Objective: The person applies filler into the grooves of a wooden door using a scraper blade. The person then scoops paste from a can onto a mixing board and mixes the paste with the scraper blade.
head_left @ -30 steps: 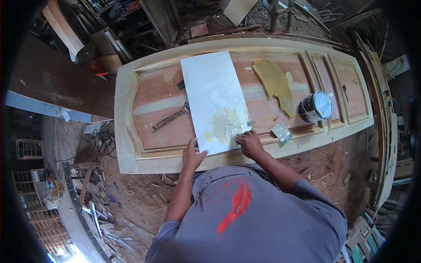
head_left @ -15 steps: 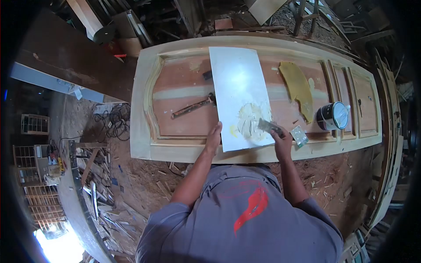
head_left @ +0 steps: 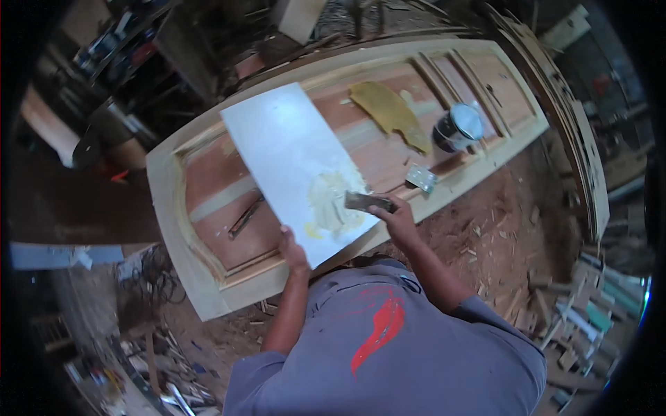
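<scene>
My left hand (head_left: 295,252) grips the lower left edge of a white rectangular board (head_left: 270,142). A smeared patch of cream-coloured putty (head_left: 329,201) covers the board's near end. In my right hand (head_left: 397,213) is a putty knife (head_left: 363,202), its flat blade over the right side of the putty; whether it touches cannot be made out. The board lies over a panelled wooden door (head_left: 215,299). A dark tool handle (head_left: 243,220) shows beside the board, its other end hidden.
On the door, to the right, are a torn yellow-brown sheet (head_left: 387,111), a small greenish packet (head_left: 421,178) and a paint tin (head_left: 452,129). Wood scraps (head_left: 583,326) litter the floor at right. Long boards (head_left: 565,132) stand beyond the door's right end.
My view has turned, so the door and board now appear tilted. My right hand has swung the putty knife to lie more level across the putty. Both hands keep their holds.
</scene>
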Demonstrator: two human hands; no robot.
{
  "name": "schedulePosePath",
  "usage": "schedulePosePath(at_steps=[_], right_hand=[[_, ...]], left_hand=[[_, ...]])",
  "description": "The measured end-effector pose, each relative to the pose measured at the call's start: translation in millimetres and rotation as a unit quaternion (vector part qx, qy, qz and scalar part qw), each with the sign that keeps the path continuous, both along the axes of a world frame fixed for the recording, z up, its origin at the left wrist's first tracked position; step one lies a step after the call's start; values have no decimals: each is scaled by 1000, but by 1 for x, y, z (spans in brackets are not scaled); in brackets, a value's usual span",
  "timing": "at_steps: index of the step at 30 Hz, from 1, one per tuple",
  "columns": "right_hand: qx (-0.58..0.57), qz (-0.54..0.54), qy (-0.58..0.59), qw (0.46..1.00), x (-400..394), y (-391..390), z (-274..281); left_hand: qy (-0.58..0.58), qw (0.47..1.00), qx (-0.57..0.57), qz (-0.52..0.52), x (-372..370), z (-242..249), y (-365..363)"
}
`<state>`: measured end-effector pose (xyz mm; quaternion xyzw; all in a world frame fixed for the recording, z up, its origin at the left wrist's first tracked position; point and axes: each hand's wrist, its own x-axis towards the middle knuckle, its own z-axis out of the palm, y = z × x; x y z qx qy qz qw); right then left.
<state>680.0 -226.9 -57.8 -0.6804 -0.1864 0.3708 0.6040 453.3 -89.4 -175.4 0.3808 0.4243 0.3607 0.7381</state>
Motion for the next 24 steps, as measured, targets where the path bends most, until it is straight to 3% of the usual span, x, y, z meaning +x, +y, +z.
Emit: schedulePosePath(at_steps=[5, 12, 15, 17, 20, 24], right_hand=[[15, 25, -5, 1000, -31, 11, 19], [88, -16, 61, 994, -44, 52, 4], [121, -10, 46, 992, -38, 71, 30], [140, -2, 35, 989, -30, 76, 33], [155, 2, 30, 987, -15, 70, 42], [149, 13, 19, 988, 17, 53, 52]], left_hand=[[-2, 1000, -17, -19, -41, 33, 28], [-13, 998, -32, 49, -49, 19, 84], [16, 995, -6, 95, -37, 47, 86], [84, 993, 35, 74, -31, 66, 81], [94, 992, 65, 48, -27, 69, 71], [-67, 998, 13, 14, -3, 72, 53]])
